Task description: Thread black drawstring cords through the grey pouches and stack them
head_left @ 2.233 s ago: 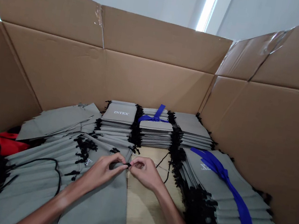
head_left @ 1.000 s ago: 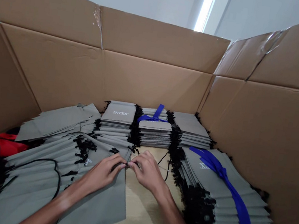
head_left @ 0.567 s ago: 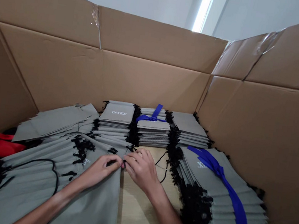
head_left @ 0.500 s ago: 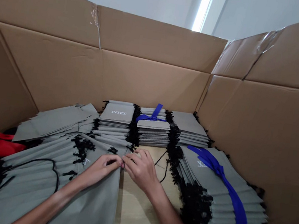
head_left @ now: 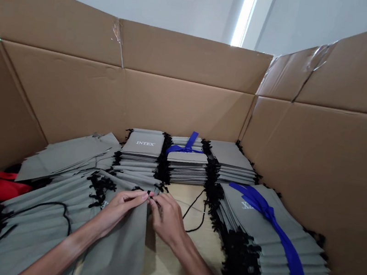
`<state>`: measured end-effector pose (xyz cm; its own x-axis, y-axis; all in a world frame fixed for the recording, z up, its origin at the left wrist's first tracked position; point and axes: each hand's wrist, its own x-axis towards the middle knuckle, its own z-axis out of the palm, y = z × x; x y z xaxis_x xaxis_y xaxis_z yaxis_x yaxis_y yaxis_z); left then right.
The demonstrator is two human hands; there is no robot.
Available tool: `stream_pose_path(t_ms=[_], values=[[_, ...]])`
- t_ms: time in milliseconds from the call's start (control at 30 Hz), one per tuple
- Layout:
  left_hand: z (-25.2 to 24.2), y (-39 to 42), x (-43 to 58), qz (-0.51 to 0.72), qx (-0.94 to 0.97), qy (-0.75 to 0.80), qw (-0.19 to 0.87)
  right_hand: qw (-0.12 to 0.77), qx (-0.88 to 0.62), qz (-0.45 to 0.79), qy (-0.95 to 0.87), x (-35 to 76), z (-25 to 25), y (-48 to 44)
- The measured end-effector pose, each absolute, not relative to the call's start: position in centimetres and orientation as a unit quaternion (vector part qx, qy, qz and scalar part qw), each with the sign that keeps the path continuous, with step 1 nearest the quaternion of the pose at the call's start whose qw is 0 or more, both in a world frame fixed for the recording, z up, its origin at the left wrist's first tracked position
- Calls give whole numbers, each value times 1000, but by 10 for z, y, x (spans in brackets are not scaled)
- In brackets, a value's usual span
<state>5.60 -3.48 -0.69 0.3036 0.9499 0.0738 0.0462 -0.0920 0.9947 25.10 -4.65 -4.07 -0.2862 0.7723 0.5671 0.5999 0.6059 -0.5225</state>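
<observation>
A grey drawstring bag [head_left: 120, 248] lies on top of a fanned row of grey bags in front of me. My left hand [head_left: 120, 206] pinches its upper right corner. My right hand [head_left: 165, 218] pinches the same corner from the right, fingertips meeting those of the left at the black cord end. A loose black cord [head_left: 194, 213] loops over the pale wooden surface just right of my right hand.
Tall cardboard walls [head_left: 181, 104] close in the area on three sides. Stacks of grey INTEX bags [head_left: 142, 152] stand at the back, one tied with blue ribbon [head_left: 187, 145]. A large blue-tied bundle [head_left: 272, 240] lies at right. Red and black cloth [head_left: 5, 181] sits at left.
Both hands have shifted a little left with the bag's corner and stay pinched together. The view has tipped down slightly.
</observation>
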Motion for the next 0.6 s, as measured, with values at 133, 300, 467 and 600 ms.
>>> stream_pose_path(t_ms=[133, 300, 467, 600], values=[[-9, -28, 49, 412, 736, 393, 366, 399, -449, 141, -787, 253, -36, -49], [-20, -29, 49, 426, 817, 335, 196, 417, -453, 195, -763, 251, -34, -51], [-22, -32, 53, 463, 793, 351, 184, 499, -388, 316, -708, 254, -27, -50], [-21, -29, 53, 471, 751, 364, 287, 518, -357, 432, -647, 261, -20, -48]])
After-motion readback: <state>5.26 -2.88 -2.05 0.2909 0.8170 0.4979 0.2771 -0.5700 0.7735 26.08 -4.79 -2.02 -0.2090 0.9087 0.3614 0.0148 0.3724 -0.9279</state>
